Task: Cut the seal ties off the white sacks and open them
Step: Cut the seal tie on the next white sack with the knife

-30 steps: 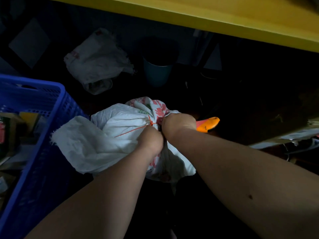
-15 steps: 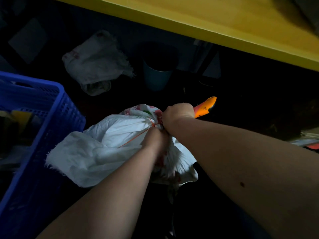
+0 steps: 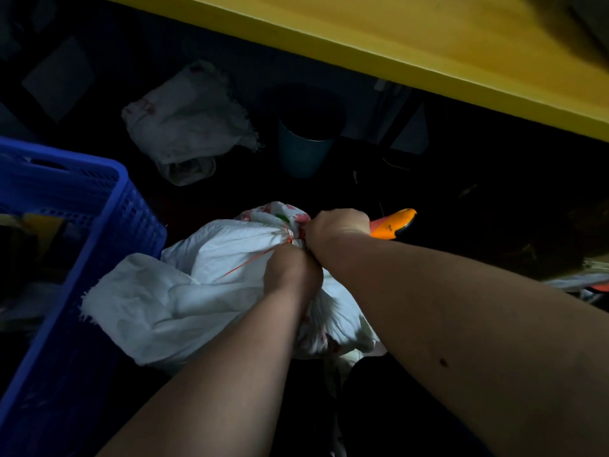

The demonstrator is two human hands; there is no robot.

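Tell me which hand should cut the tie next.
Right. The right hand already has the orange-handled cutter in its grip at the tied neck, while the left hand bunches the white sack.

Both forearms are bare up to the lower edge of the picture; no sleeve, watch or ring is visible. The left hand (image 3: 293, 272) and the right hand (image 3: 339, 225) wear no gloves. The right forearm has a small dark mole at about 4 o'clock.
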